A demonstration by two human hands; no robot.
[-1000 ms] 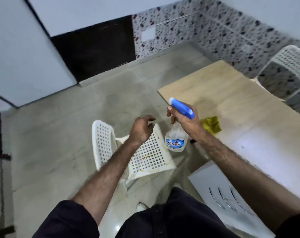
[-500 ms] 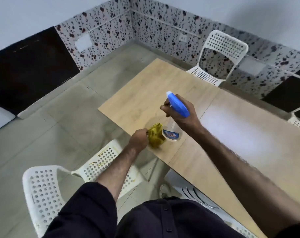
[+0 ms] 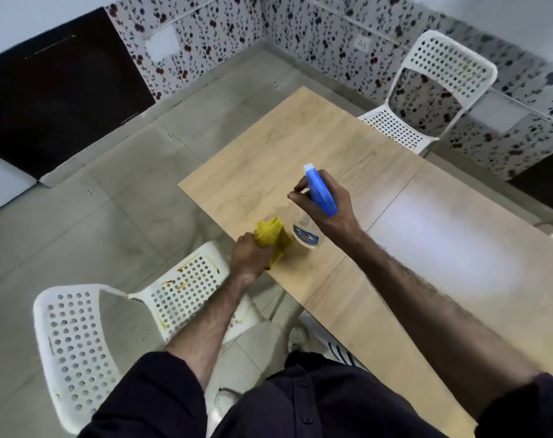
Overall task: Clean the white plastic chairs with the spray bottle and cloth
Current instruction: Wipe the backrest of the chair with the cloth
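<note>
The left hand bunches the crumpled yellow cloth in curled fingers at the wooden table's near-left edge, while the right hand grips the clear blue-topped spray bottle just right of it, above the stained white perforated plastic chair.

Setting: a plain dining or break room, home or small premises. Evidence: a long wood-laminate table runs centre to lower right; perforated white plastic chairs stand at lower left and upper right; grey floor tiles; speckled terrazzo wall skirting across the top.
</note>
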